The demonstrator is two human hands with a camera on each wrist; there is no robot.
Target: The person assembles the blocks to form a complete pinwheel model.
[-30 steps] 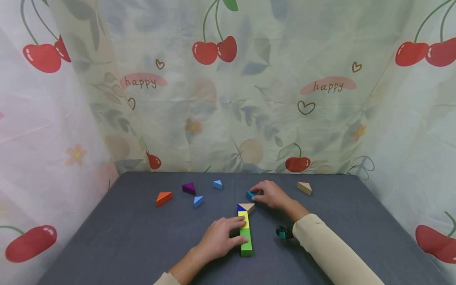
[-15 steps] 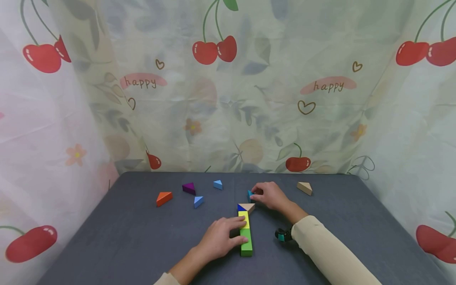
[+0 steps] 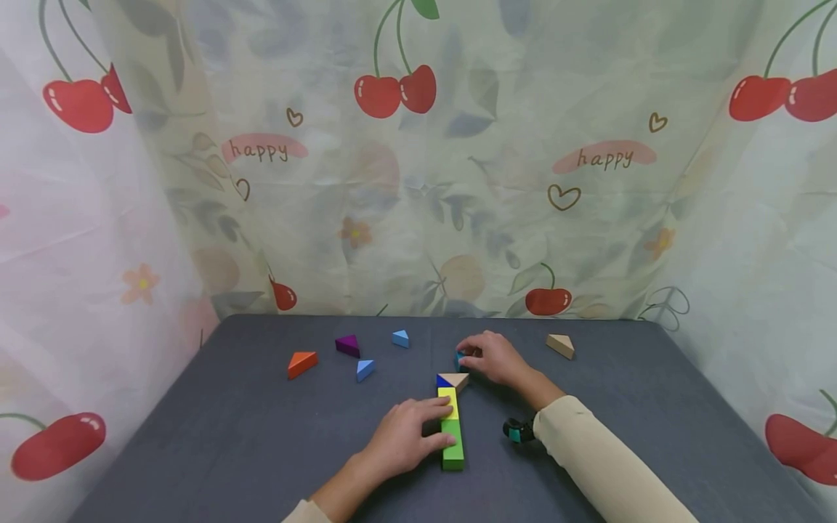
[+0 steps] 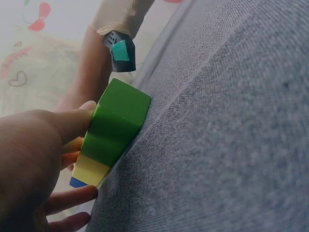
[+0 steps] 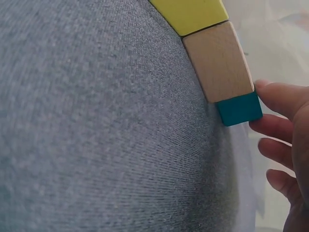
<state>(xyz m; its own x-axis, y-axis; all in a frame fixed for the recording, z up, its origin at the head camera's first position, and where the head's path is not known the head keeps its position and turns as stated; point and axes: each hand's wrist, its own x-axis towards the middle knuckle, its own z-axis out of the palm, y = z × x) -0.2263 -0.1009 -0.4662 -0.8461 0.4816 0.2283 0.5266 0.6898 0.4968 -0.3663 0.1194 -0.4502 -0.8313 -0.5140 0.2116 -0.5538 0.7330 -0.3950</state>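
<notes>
My right hand (image 3: 495,359) pinches a small teal block (image 5: 240,109) between thumb and fingers, largely covered by the fingers in the head view. In the right wrist view, the teal block overlaps the end of a natural wood triangle block (image 5: 219,63). That triangle and a dark blue triangle block (image 3: 442,380) lie together at the far end of a column made of a yellow block (image 3: 446,394) and a green block (image 3: 453,456). My left hand (image 3: 404,436) rests on this column with fairly straight fingers, thumb over the green block and fingertips over the yellow one.
On the dark grey table (image 3: 261,450), loose triangle blocks lie toward the back: orange (image 3: 302,365), purple (image 3: 348,346), light blue (image 3: 365,370), another light blue (image 3: 401,338) and natural wood (image 3: 560,346). A cherry-patterned curtain (image 3: 418,189) surrounds the table's back and sides.
My right hand shifts very slightly with the teal block, which turns a little and shows less between the fingers. My left hand and the column stay put.
</notes>
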